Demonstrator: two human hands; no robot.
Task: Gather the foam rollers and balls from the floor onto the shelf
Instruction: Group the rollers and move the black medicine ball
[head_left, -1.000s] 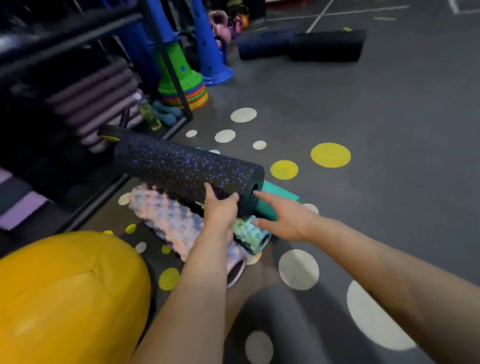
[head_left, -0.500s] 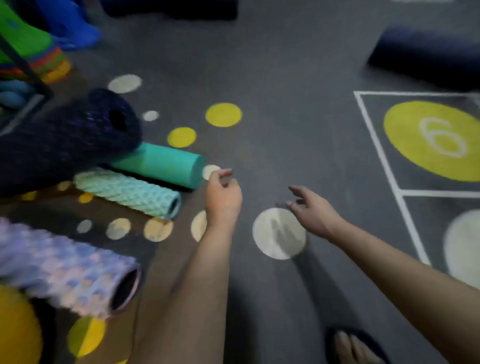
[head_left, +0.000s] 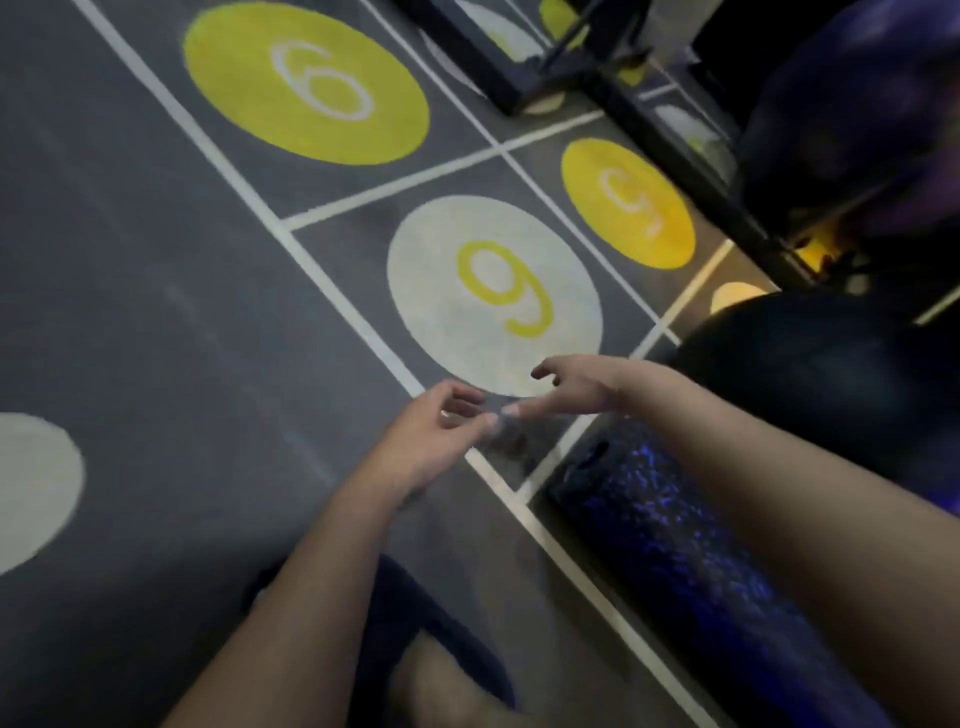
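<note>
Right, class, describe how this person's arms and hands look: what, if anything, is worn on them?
The left arm and right arm are bare to the frame's edge: no sleeves. The left hand and right hand show no gloves, watch or wristband; blur could hide a thin ring.

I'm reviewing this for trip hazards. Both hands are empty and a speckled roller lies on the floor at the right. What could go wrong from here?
1. The speckled foam roller lies loose near the person's foot; stepping on it could roll it and cause a slip.
2. The large dark rounded object beside it blends into the dim floor and could be bumped or missed.
</note>
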